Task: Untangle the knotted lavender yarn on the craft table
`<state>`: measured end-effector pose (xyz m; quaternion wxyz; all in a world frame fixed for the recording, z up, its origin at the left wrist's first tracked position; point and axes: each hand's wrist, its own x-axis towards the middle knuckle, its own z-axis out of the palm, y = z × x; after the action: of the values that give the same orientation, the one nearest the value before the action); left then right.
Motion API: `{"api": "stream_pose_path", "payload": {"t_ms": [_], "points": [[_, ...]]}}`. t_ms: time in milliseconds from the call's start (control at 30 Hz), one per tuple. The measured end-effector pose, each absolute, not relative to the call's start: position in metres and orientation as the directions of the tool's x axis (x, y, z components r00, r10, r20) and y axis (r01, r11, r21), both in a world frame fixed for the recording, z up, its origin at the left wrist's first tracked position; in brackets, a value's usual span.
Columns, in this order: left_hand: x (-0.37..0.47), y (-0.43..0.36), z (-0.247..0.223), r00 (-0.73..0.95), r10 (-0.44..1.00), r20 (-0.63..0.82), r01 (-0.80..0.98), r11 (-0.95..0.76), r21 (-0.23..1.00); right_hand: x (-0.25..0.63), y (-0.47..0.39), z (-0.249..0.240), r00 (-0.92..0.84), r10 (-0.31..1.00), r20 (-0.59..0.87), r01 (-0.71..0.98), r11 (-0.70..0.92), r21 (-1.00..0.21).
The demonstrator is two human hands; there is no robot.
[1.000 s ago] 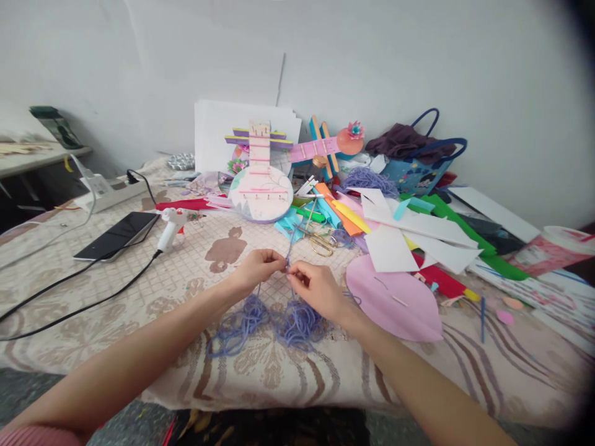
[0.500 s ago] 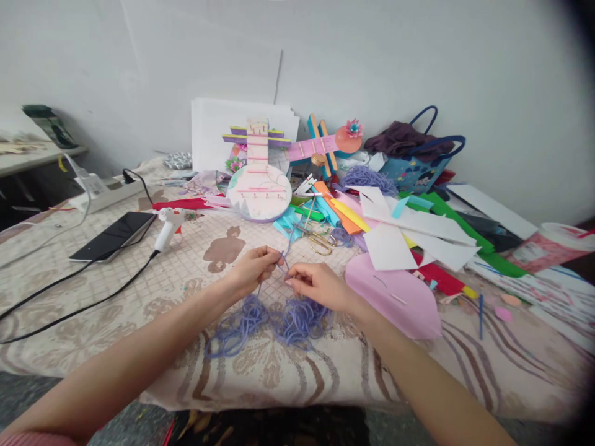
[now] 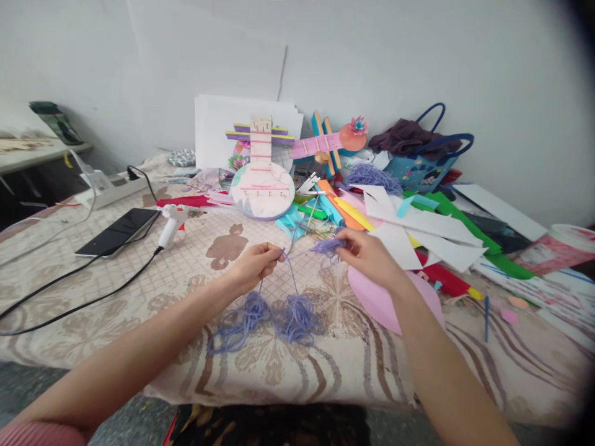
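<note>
Strands of purple yarn meet in the pinch of my left hand (image 3: pixel 258 267), above the middle of the table. My right hand (image 3: pixel 365 251) is to the right and a little higher, its fingers closed on a small bunch of purple yarn (image 3: pixel 326 246). A thin strand runs across between the two hands. Below them on the cloth lie two loose purple yarn heaps, a left heap (image 3: pixel 244 319) and a right heap (image 3: pixel 297 319), with strands rising to my left hand. Scissors beyond my right hand are mostly hidden by the bunch.
A white glue gun (image 3: pixel 171 224) and a black phone (image 3: pixel 118 232) lie to the left, with cables. At the back stands a round-bodied craft instrument (image 3: pixel 263 192). White paper scraps (image 3: pixel 418 223), pink felt (image 3: pixel 372 297) and a blue bag (image 3: pixel 421 170) fill the right side.
My right hand has moved right and away from me, from beside my left hand, now holding a bunch of yarn. My left hand stays nearly in place. The view has shifted slightly.
</note>
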<state>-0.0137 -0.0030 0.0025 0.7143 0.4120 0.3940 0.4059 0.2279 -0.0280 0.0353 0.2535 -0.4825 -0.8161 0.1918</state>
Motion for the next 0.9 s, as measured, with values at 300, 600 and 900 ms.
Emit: {"api": "stream_pose_path", "payload": {"t_ms": [300, 600, 900], "points": [[-0.015, 0.0, -0.001, 0.347, 0.913, -0.213, -0.178, 0.287, 0.941, 0.186, -0.06, 0.046, -0.631, 0.762, 0.145, 0.399, 0.48, -0.781], [-0.016, 0.0, 0.002, 0.365, 0.904, -0.222, -0.221, 0.316, 0.923, 0.18, -0.065, 0.015, -0.729, 0.668, -0.152, 0.656, 0.616, -0.435], [-0.014, -0.004, 0.001, 0.389, 0.903, -0.184, -0.217, 0.284, 0.934, 0.23, -0.054, 0.064, -0.696, 0.712, -0.091, 0.624, 0.538, -0.567]]}}
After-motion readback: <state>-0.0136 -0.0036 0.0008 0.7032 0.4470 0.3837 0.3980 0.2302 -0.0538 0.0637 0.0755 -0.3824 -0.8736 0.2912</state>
